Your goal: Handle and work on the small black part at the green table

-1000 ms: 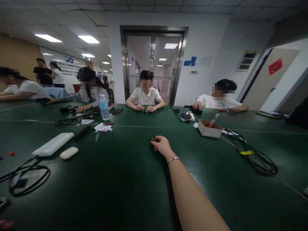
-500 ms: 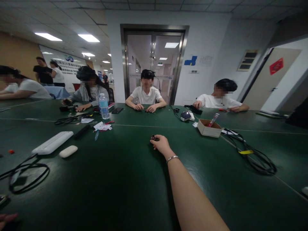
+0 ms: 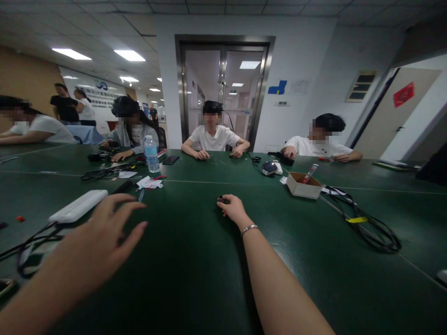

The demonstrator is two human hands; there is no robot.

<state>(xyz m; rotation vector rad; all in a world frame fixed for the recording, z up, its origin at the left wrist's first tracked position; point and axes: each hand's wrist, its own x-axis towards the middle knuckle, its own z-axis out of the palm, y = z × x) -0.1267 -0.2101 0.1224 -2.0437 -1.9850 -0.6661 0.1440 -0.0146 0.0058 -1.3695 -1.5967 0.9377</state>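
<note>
My right hand (image 3: 233, 208) rests on the dark green table (image 3: 195, 274), fingers closed round a small dark object (image 3: 222, 200). Its kind is too small to make out. A silver bracelet (image 3: 249, 229) circles that wrist. On the left, my left hand (image 3: 101, 235) hovers over the table with thumb and fingers curved and apart. No held thing shows in it, though a small dark patch lies under the palm. Just beyond it is a white power-bank-like block (image 3: 75, 208). A black cable (image 3: 24, 246) lies partly behind my left forearm.
A water bottle (image 3: 151, 154), paper scraps (image 3: 149, 183) and a phone (image 3: 171, 159) stand or lie at the back left. An open cardboard box (image 3: 303, 190) and a coiled black cable (image 3: 375, 232) lie on the right. Several people sit across the table.
My left hand has come up from the lower left corner to above the table, covering the white oval case. My right hand has barely moved. The person opposite has shifted one hand outward.
</note>
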